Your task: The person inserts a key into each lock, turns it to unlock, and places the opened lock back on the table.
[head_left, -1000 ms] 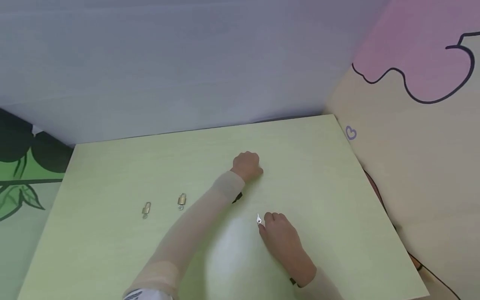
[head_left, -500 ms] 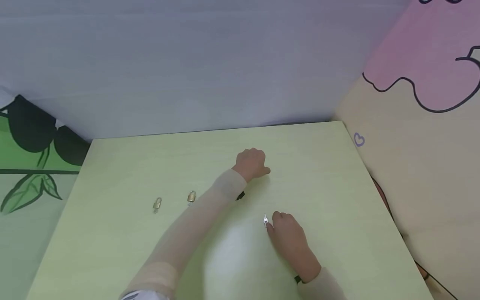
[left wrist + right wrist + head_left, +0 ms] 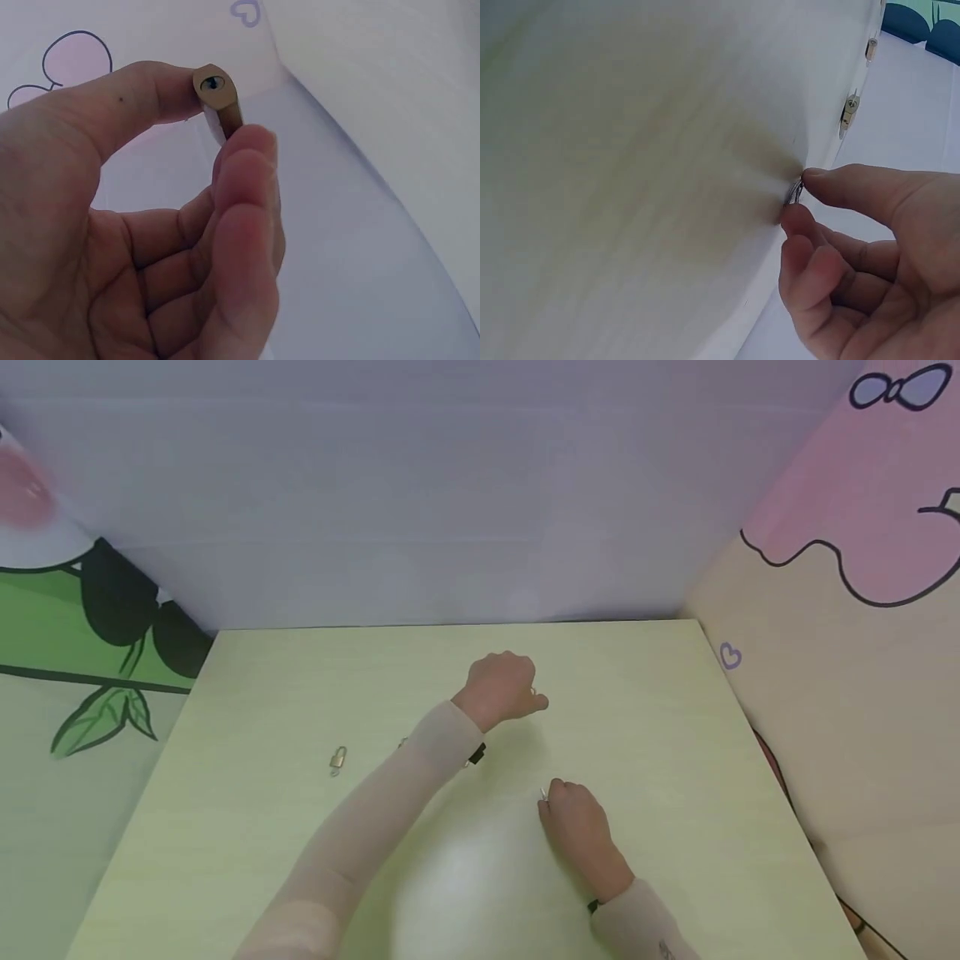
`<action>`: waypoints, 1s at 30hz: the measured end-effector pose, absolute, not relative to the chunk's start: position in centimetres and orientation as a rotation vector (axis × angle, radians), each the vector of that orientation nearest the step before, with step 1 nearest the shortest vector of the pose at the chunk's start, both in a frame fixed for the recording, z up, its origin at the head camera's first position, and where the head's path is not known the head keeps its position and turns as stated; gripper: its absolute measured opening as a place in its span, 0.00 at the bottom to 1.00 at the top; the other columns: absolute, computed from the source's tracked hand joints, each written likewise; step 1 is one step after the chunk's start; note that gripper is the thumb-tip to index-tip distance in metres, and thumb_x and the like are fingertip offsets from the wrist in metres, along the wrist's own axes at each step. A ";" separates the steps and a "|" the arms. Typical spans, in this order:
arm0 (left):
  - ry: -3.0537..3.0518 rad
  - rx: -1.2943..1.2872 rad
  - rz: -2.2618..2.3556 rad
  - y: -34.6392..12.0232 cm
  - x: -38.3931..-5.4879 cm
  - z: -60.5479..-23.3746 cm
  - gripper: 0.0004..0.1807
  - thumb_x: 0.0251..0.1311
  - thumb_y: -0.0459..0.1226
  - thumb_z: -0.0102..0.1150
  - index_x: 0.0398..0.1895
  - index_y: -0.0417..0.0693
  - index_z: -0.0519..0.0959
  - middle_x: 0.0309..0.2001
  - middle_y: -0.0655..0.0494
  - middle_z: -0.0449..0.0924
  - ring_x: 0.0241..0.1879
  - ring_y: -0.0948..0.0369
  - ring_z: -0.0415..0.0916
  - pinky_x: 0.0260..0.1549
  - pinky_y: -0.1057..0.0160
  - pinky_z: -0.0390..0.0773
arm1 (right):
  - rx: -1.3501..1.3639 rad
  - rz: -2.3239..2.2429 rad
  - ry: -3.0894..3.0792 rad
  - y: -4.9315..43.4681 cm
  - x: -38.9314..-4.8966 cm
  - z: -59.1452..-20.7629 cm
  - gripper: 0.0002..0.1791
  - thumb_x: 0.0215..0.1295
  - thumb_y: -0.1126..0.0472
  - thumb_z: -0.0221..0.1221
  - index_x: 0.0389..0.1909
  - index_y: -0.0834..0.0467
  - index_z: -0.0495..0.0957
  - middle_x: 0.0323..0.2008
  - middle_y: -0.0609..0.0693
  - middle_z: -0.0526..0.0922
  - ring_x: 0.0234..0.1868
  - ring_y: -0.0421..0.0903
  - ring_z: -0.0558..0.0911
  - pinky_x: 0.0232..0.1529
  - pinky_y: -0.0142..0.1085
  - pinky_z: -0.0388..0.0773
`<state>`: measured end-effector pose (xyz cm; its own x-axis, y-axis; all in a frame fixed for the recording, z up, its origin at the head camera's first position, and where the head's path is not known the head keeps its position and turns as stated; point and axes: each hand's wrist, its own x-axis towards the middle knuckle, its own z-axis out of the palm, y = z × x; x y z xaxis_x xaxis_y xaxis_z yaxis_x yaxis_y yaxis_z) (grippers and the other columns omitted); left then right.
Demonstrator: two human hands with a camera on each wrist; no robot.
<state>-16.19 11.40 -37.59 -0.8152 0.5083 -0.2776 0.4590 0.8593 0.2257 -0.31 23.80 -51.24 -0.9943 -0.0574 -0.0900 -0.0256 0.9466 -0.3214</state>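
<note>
Between thumb and fingers my left hand [image 3: 498,687] pinches a small brass padlock [image 3: 220,94], whose keyhole faces the left wrist camera. This hand is raised over the far middle of the table. Lower and to the right, my right hand [image 3: 581,827] pinches a small silver key [image 3: 795,191] by thumb and forefinger at the tabletop; whether it is one key or more I cannot tell. Another padlock [image 3: 338,760] lies on the table to the left. A further padlock [image 3: 402,742] is mostly hidden behind my left sleeve; in the right wrist view something like a key sticks out of it.
The pale yellow table [image 3: 285,693] meets a grey-blue wall [image 3: 450,510] along its far edge. A beige and pink painted wall [image 3: 840,693] runs along the right side, with a dark cable [image 3: 780,785] beside the table edge.
The head view has turned left, so the table appears shifted right. My right fingers have closed on the silver key, which now shows less. The left hand still holds the padlock.
</note>
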 end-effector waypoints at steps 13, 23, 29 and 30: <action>2.695 0.748 0.283 10.6 -15.8 -37.9 0.23 0.61 0.49 0.60 0.14 0.52 0.64 0.13 0.63 0.51 0.15 0.66 0.48 0.15 0.67 0.51 | 0.116 -0.805 2.733 25.0 -1.3 -51.4 0.12 0.64 0.66 0.59 0.23 0.59 0.70 0.19 0.48 0.68 0.20 0.43 0.66 0.22 0.35 0.65; 2.683 0.752 0.303 10.2 -16.0 -38.2 0.22 0.61 0.50 0.60 0.15 0.52 0.66 0.13 0.63 0.54 0.15 0.66 0.50 0.15 0.67 0.52 | 0.044 -1.003 2.750 24.5 -1.3 -51.7 0.07 0.68 0.66 0.58 0.28 0.59 0.77 0.24 0.45 0.77 0.23 0.41 0.71 0.25 0.35 0.70; 2.674 0.758 0.303 10.1 -15.8 -38.1 0.23 0.62 0.51 0.60 0.15 0.52 0.66 0.13 0.63 0.55 0.14 0.66 0.51 0.14 0.67 0.53 | 0.066 -1.271 2.641 24.0 -1.5 -51.1 0.07 0.72 0.63 0.57 0.35 0.60 0.81 0.24 0.46 0.79 0.21 0.41 0.71 0.23 0.33 0.69; 2.674 0.758 0.299 10.1 -15.8 -38.0 0.23 0.62 0.51 0.60 0.15 0.52 0.66 0.13 0.63 0.55 0.14 0.66 0.51 0.14 0.66 0.54 | 0.077 -1.323 2.609 24.0 -1.6 -50.9 0.07 0.73 0.62 0.57 0.35 0.60 0.81 0.23 0.47 0.80 0.20 0.41 0.72 0.21 0.33 0.69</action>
<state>-15.77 10.08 -38.03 -0.7981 0.5394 -0.2685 0.4668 0.8352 0.2907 -1.56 24.01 -50.95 -0.9755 -0.0504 -0.2140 0.1429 0.5943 -0.7915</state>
